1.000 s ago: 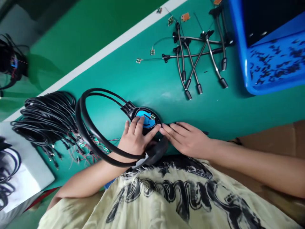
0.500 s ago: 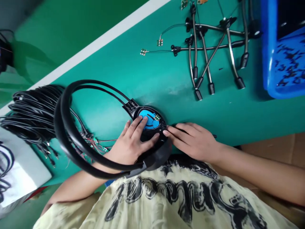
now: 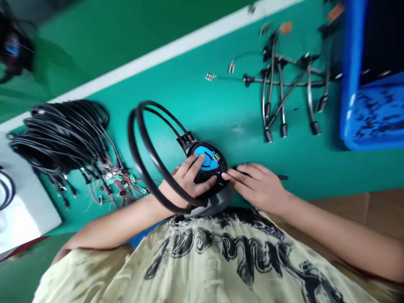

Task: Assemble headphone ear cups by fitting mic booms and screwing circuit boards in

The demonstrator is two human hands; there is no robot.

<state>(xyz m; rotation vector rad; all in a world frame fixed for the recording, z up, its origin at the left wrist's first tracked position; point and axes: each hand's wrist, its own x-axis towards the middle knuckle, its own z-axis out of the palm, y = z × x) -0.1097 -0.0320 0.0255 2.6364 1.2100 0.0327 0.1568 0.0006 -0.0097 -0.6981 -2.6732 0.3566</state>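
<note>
A black headset (image 3: pixel 141 162) stands near the table's front edge, its open ear cup showing a blue inner plate (image 3: pixel 206 156) and a small green circuit board (image 3: pixel 216 157). Through the headband reaches my left hand (image 3: pixel 186 179), closed on this cup, fingertips on the blue plate and thumb lower on the black shell. My right hand (image 3: pixel 260 183) is at the cup's right rim, its fingers closed around what looks like a microphone boom. The boom's black tip (image 3: pixel 283 177) pokes out behind that hand; most of the boom is hidden beneath it.
Several microphone booms (image 3: pixel 282 105) with wired boards lie at the upper right. Beyond them stands a blue bin (image 3: pixel 349 122) with small black parts. At left is a bundle of black cables (image 3: pixel 63 134), its thin coloured wires (image 3: pixel 123 187) spread toward my left forearm.
The camera view has shifted, and the headband appears smaller and further right, swung closer to the cup. Both hands keep nearly the same hold at the ear cup.
</note>
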